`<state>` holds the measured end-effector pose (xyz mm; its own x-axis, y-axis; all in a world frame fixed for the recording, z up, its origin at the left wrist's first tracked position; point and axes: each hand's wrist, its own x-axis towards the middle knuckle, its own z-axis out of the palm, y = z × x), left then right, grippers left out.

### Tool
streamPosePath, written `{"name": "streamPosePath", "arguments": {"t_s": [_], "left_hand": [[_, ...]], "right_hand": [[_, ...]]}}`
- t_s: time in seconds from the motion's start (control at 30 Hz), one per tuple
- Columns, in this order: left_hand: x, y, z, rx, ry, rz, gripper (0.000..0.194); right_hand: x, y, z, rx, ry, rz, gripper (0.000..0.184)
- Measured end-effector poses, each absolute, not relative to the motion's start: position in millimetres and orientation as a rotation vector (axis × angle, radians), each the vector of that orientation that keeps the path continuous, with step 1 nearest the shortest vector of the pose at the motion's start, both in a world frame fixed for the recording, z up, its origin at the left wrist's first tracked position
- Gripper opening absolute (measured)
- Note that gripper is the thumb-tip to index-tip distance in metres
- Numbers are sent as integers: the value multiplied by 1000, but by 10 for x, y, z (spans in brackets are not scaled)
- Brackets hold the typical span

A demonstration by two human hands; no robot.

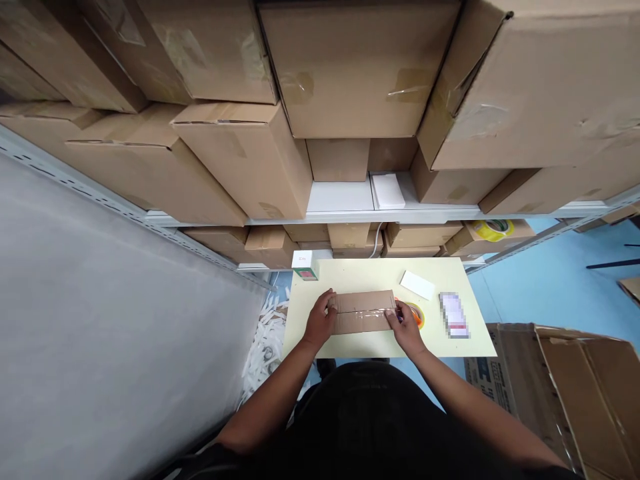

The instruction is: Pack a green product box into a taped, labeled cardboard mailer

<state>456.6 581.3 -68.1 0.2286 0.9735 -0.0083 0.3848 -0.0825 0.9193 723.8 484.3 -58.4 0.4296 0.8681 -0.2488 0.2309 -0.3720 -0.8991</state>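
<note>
A small flat cardboard box [363, 311] lies on the pale yellow table [350, 343], with clear tape along its top. My left hand [320, 320] grips the box's left end, fingers curled over the edge. At the right end my right hand [404, 325] presses on the box, fingers bent. An orange tape roll [417, 313] lies right behind that hand, partly hidden by it. I cannot make out whether the right hand also holds the tape's end.
A white card [417, 285], a blurred item [454, 315] and a small white-green box [306, 265] lie on the table. Shelves stacked with cardboard boxes [360, 73] rise behind it. An open carton [575, 380] stands on the blue floor at right, white scraps [265, 340] at left.
</note>
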Motion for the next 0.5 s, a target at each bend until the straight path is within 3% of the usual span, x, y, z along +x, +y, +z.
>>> {"name": "streamPosePath", "arguments": {"t_s": [0.33, 0.5], "left_hand": [[4609, 5801, -571, 1885, 1282, 836, 25], [4622, 5836, -551, 1869, 1286, 809, 23]], "right_hand": [[7262, 4995, -532, -1913, -868, 950, 30], [7514, 4854, -740, -1854, -906, 1001, 29]]}}
